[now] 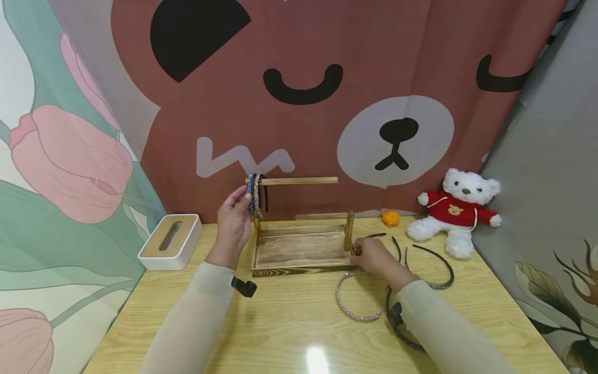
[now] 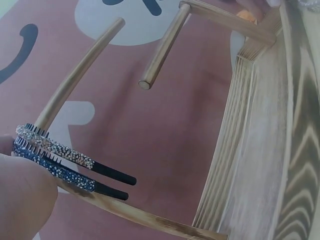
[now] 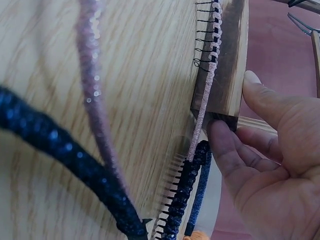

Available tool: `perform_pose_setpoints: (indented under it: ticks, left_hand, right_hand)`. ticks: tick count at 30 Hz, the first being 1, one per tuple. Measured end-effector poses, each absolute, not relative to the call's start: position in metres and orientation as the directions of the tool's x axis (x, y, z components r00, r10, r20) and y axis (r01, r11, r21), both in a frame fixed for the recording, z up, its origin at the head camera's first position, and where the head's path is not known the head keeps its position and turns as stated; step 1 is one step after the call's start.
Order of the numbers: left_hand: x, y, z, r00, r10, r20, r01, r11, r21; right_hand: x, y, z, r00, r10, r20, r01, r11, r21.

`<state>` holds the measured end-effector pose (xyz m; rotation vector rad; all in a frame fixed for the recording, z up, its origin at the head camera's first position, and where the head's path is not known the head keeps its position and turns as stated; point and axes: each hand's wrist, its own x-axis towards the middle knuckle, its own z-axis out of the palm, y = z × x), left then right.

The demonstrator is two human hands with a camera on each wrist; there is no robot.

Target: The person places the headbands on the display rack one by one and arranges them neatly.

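A wooden rack (image 1: pixel 301 250) with a tray base stands on the table. At the left end of its upper rod (image 1: pixel 303 181) hang a blue beaded headband (image 2: pixel 65 172) and a silver-gold beaded headband (image 2: pixel 60 145), side by side, with black toothed inner edges. My left hand (image 1: pixel 235 218) pinches the blue headband between thumb and fingers. Down at the tray's front right corner, my right hand (image 1: pixel 374 258) grips the wood, thumb on one side and fingertips on the other. A pink headband (image 1: pixel 344 306) lies just in front of that hand.
More dark headbands (image 1: pixel 446 267) lie on the table's right side, some under the right forearm. An orange ball (image 1: pixel 390 218) and a white teddy bear (image 1: pixel 450 210) in red sit at the back right. A tissue box (image 1: pixel 154 241) stands left of the rack.
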<state>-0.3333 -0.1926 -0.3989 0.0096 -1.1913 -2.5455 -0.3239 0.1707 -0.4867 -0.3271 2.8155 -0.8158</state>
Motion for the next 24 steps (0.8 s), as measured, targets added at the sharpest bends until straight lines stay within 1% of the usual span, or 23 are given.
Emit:
perform_pose_setpoints:
  ticks: [12,24]
  left_hand:
    - [-0.3354,-0.1910,-0.4032,-0.940,-0.310,0.144,0.305,-0.571,0.762]
    - [-0.3334,-0.1921,-0.4036,-0.942,-0.306,0.139,0.302,-0.589,0.750]
  right_hand:
    - [-0.3244,0.1710,-0.4867,-0.955,-0.268,-0.123,-0.161,0.825,-0.542]
    - [-0.3248,0.1710,-0.4871,-0.955,-0.272,-0.121,-0.169,0.828,-0.535]
